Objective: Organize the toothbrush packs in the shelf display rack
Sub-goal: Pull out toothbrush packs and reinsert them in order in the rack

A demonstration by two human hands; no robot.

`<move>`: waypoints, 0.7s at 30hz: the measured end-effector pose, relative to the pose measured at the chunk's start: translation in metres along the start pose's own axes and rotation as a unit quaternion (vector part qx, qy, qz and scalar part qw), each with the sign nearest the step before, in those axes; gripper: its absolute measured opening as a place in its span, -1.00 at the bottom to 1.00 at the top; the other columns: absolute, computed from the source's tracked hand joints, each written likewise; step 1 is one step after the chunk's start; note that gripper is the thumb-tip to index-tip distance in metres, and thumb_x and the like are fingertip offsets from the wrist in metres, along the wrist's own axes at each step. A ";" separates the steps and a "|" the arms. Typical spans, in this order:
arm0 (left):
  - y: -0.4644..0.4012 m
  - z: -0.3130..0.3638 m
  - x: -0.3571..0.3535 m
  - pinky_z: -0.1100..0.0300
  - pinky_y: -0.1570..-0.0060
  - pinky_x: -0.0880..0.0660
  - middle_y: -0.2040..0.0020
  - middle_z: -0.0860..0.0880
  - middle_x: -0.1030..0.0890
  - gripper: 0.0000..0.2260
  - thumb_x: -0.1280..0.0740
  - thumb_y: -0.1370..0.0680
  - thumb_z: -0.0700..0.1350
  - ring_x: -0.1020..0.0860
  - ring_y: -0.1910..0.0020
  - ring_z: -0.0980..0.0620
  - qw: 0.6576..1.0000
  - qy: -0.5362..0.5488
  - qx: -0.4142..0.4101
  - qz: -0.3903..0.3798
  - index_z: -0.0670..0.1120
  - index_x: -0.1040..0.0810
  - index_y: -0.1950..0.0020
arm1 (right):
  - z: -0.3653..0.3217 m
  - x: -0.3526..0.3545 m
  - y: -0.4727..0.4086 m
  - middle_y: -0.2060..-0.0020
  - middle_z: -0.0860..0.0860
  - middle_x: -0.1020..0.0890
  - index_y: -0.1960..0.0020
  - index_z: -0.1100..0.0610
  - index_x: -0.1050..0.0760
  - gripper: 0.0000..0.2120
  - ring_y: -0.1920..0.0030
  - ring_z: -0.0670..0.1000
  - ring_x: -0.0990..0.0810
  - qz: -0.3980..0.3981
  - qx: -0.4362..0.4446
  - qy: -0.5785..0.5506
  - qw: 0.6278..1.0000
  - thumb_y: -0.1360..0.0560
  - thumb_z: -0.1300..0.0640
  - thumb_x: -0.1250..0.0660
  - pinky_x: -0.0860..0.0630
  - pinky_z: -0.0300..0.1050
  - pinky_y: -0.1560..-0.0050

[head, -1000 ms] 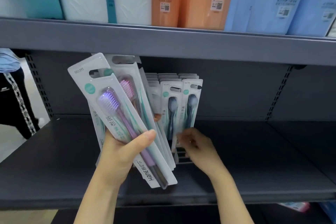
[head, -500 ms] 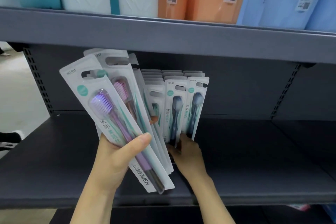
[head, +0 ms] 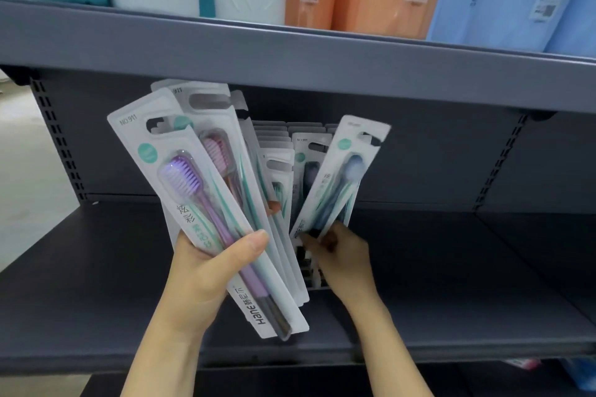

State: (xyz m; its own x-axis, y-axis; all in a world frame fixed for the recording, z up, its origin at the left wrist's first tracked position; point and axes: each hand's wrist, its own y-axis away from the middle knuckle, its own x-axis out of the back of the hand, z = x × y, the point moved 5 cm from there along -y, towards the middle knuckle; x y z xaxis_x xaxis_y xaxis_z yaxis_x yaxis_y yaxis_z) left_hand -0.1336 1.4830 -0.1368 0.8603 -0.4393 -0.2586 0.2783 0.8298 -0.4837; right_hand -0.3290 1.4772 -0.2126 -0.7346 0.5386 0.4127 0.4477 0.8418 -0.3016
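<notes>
Sorting is underway: left hand (head: 206,264) grips a fanned stack of packs (head: 206,203), right hand (head: 342,251) pinches a blue-brush pack (head: 335,184) (tilted right). Next, judge its slot among the upright rows (head: 283,151).

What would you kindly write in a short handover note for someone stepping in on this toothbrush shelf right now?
Left hand: grips a fanned stack of packs, purple brush in front, pink behind.
Right hand: pinches the bottom of one dark-blue pack, tilted to the right at the front of the rack rows.
Display rack: sits on the grey middle shelf, with rows of upright packs.
Done: several rows filled.
Left: settle the tilted pack, then place the stack from the left hand.
</notes>
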 end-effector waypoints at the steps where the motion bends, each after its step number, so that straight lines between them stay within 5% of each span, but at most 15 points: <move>1: 0.000 0.000 0.000 0.17 0.04 -0.58 0.04 0.06 -0.70 -0.55 -0.55 -0.14 0.25 -0.65 -0.04 0.03 1.000 0.000 -0.002 -0.002 0.14 -0.68 0.03 | -0.004 0.007 -0.001 0.41 0.10 -0.53 0.22 0.24 -0.48 -0.75 0.44 -0.16 -0.42 0.002 0.006 -0.002 1.000 -0.43 0.07 -0.43 -0.36 -0.31 0.39; 9: 0.000 -0.004 -0.002 0.15 0.00 -0.58 0.02 0.04 -0.70 -0.55 -0.55 -0.16 0.25 -0.65 -0.05 0.01 1.000 -0.001 0.001 -0.013 0.14 -0.67 0.01 | 0.011 0.039 -0.004 0.46 -0.09 -0.48 0.29 0.05 -0.45 -0.81 0.42 -0.15 -0.46 0.018 -0.004 0.086 0.996 -0.45 0.07 -0.40 -0.32 -0.32 0.40; 21: -0.003 -0.004 0.004 0.12 0.00 -0.58 0.02 -0.01 -0.70 -0.56 -0.56 -0.16 0.23 -0.65 -0.05 -0.04 1.000 0.006 0.002 -0.009 0.11 -0.68 0.03 | 0.024 0.031 -0.009 0.28 0.10 -0.59 0.10 0.17 -0.52 -0.83 0.26 -0.03 -0.56 -0.032 -0.036 0.103 0.993 -0.48 0.06 -0.38 -0.41 -0.34 0.33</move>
State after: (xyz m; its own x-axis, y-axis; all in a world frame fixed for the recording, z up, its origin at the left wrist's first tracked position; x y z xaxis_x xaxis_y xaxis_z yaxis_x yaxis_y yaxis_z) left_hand -0.1327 1.4771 -0.1397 0.8501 -0.4577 -0.2603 0.2951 0.8236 -0.4844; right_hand -0.3677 1.4850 -0.2177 -0.6463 0.4730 0.5988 0.4443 0.8712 -0.2087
